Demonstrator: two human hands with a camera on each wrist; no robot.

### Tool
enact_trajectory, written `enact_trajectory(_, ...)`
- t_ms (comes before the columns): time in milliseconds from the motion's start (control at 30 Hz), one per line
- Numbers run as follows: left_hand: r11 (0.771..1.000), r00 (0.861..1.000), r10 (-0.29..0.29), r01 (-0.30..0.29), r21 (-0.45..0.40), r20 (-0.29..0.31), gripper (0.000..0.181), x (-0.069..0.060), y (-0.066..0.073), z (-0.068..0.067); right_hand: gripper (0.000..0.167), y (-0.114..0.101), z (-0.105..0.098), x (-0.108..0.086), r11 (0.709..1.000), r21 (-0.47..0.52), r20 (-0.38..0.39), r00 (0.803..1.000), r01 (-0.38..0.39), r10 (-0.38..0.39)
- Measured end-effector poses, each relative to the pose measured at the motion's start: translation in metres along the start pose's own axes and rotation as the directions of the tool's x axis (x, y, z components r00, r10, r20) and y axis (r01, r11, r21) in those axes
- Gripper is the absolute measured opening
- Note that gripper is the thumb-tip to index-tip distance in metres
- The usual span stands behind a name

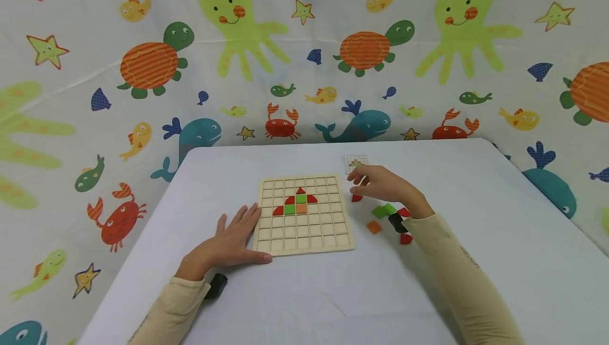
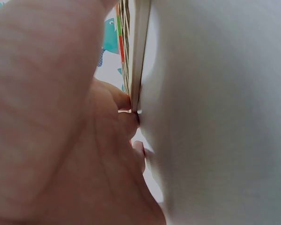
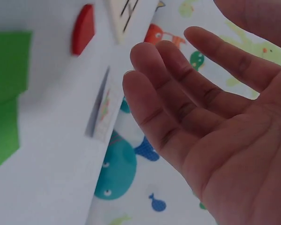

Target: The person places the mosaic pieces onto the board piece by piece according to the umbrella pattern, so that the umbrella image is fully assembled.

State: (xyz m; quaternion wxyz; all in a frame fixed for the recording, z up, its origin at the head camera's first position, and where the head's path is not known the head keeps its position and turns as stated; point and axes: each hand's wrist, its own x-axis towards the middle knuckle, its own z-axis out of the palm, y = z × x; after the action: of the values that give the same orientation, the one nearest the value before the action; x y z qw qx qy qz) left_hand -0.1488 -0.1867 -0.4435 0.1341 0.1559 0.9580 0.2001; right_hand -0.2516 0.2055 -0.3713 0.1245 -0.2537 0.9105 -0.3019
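Observation:
A square wooden grid board (image 1: 304, 234) lies on the table with red, green and orange tiles set in its cells, a red triangle topmost. My left hand (image 1: 233, 242) rests at the board's left edge, its fingers along the side and the thumb at the near corner. Above the table, right of the board, hovers my right hand (image 1: 380, 182); its fingers are loosely bent and nothing shows in them in the right wrist view. Under it lies a loose red piece (image 3: 83, 30) with a curved side. A small pattern card (image 1: 349, 162) is just behind that hand.
Loose green tiles (image 1: 384, 210), an orange tile (image 1: 374, 227) and a red piece (image 1: 406, 239) lie right of the board, near the right wrist. The white table (image 1: 295, 302) ends at a curtain (image 1: 285, 44) printed with sea animals.

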Motion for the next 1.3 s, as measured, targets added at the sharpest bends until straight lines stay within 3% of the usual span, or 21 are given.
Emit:
enact_trajectory(267, 1.0, 1.0, 0.002, -0.002, -0.002, 0.008, 0.129, -0.001, 0.001, -0.001, 0.037, 0.029, -0.01, -0.026, 0.998, -0.003, 0.014, 0.998, -0.065, 0.065)
enact_trajectory(533, 1.0, 1.0, 0.003, -0.003, 0.001, 0.009, 0.129, -0.001, 0.0, -0.001, 0.033, 0.048, -0.019, -0.034, 0.983, 0.009, 0.169, 0.969, -0.184, 0.18)
enact_trajectory(700, 1.0, 1.0, 0.0, 0.0, 0.003, 0.009, 0.129, -0.002, 0.001, -0.001, 0.028, 0.059, -0.016, -0.035, 0.977, 0.027, 0.232, 0.952, -0.21, 0.198)
enact_trajectory(967, 1.0, 1.0, 0.002, -0.002, -0.002, 0.007, 0.128, -0.004, 0.003, -0.002, 0.024, 0.069, -0.008, -0.03, 0.984, 0.043, 0.217, 0.963, -0.171, 0.158)
enact_trajectory(1300, 1.0, 1.0, 0.006, -0.006, -0.01, 0.008, 0.129, -0.004, 0.002, -0.003, 0.023, 0.069, -0.006, -0.03, 0.982, 0.008, 0.158, 0.97, -0.186, 0.183)
